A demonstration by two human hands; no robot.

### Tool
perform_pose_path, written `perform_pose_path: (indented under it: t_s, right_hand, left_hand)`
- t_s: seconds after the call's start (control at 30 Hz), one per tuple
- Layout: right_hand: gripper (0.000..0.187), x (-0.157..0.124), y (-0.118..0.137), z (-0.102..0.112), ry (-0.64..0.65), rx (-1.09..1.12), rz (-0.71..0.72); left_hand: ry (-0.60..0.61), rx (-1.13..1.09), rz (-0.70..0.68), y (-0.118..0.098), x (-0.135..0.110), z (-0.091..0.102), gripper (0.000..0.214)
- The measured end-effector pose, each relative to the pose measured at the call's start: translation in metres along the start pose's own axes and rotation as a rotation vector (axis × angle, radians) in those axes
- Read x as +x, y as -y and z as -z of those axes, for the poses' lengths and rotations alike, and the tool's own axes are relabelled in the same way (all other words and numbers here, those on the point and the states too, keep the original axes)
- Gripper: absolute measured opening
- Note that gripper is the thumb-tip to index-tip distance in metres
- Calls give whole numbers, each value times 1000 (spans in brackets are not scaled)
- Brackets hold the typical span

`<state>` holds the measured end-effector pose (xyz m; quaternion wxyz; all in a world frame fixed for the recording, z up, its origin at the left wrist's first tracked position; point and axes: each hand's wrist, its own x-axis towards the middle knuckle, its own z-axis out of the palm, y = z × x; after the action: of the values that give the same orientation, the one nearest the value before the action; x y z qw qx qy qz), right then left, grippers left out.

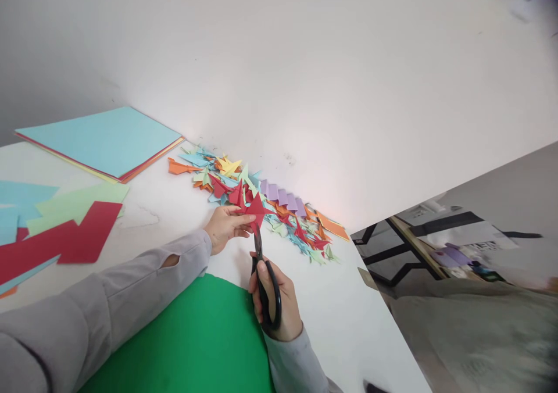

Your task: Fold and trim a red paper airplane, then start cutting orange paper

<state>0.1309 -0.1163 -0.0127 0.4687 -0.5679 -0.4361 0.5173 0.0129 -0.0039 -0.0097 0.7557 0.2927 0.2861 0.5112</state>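
Note:
Between the thumb and fingers of my left hand (224, 227) is a piece of red paper (256, 208) with pointed corners. My right hand (281, 300) grips black-handled scissors (271, 300), thumb and fingers at the loops. The blades point up and away from me and meet the paper's lower edge; whether they are parted there I cannot make out. Right behind the held paper lies a long heap of folded and cut coloured paper pieces (300, 236), and the paper hides part of it.
Against the wall at the back left lies a stack of coloured sheets (100, 140), light blue on top. Loose red paper (89, 236) and other scraps spread over the left of the white table (340, 306). A green sheet (196, 340) is below my forearms. The table's right edge drops to the floor.

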Motion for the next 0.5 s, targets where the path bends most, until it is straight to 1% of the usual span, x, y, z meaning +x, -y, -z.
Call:
perform_pose_path:
  t_s: [0.17,0.4,0.5]
  right_hand:
    - [62,0,1,-1,-14,-7,-13]
    - [64,-1,3,-3,-51,-55,-35]
    - [64,-2,5,-4,-62,-80,-22]
  left_hand:
    - [-30,-10,27,-1,0,-1,25]
    - [-35,-15,30,-1,0,-2,25]
    - [-34,-15,29,-1,-1,-2,26]
